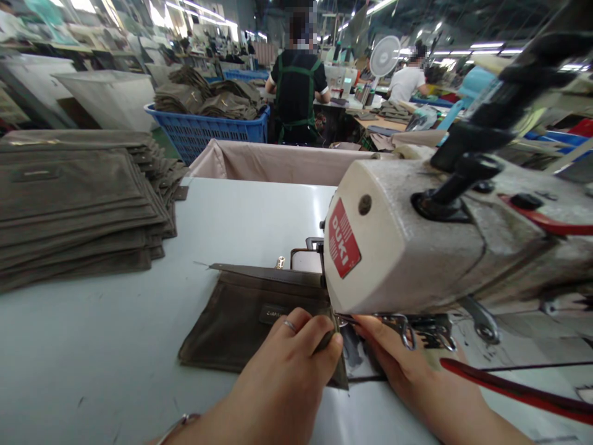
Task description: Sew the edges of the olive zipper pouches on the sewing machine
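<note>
A flat dark olive fabric pouch [236, 327] with a small label plate lies on the white table, its right edge under the head of a sewing machine [398, 241]. My left hand [301, 352], with a ring on one finger, is closed on that right edge, thumb and fingers pinching the fabric. My right hand [393, 352] reaches in beneath the machine head from the right. Its fingertips are near the needle area at the pouch edge, partly hidden by the machine, so what they hold cannot be made out.
A tall stack of similar pouches [74, 204] sits at the left of the table [241, 216]. Behind the table hangs a pink cloth bin [282, 161], with a blue basket [208, 127] of pouches beyond. Two people [299, 86] work farther back. A red-edged strip [514, 389] crosses the lower right.
</note>
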The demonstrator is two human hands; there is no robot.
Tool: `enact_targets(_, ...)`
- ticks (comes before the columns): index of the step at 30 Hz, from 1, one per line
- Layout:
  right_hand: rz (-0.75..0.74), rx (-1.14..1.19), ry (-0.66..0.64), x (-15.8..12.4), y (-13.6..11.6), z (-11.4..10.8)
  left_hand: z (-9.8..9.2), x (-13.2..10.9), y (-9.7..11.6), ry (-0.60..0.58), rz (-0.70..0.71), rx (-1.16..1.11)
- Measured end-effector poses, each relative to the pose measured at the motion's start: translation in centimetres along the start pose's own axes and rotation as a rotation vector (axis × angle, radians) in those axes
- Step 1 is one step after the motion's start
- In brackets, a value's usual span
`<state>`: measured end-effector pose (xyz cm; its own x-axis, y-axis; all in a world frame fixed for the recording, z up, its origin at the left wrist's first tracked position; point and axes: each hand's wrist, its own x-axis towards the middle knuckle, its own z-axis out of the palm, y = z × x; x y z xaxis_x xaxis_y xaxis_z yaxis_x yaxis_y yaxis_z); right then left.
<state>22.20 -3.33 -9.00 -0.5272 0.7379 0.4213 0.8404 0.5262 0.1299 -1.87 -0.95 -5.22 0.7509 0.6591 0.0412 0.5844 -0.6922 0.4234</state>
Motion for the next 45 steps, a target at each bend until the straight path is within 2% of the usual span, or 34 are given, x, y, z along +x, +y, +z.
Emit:
enact_targets(9,-0.038,-0.012,0.005,0.0,0.3,0.3,1.0,-0.2,-0.3,0.006,0.007,0.022)
enact_targets(17,-0.017,-0.002,-0.011,0.0,0.2,0.2,0.5,-0.1,-0.2,-0.032,0.017,0.007)
enact_targets(20,-0.001,0.02,-0.024,0.0,0.0,0.0,0.8,-0.1,-0.4,-0.013,0.002,-0.012)
enact_targets(26,-0.011,0.053,0.008,-0.1,0.0,-0.2,0.6,0.0,-0.2,-0.004,0.005,-0.006)
enact_targets(32,0.072,0.049,0.054,0.5,-0.4,-0.5,0.4,0.0,-0.2,-0.021,-0.017,-0.033)
enact_targets(45,0.094,0.09,0.031,-0.2,-0.2,0.5,0.0,0.2,-0.1,-0.063,0.008,-0.007)
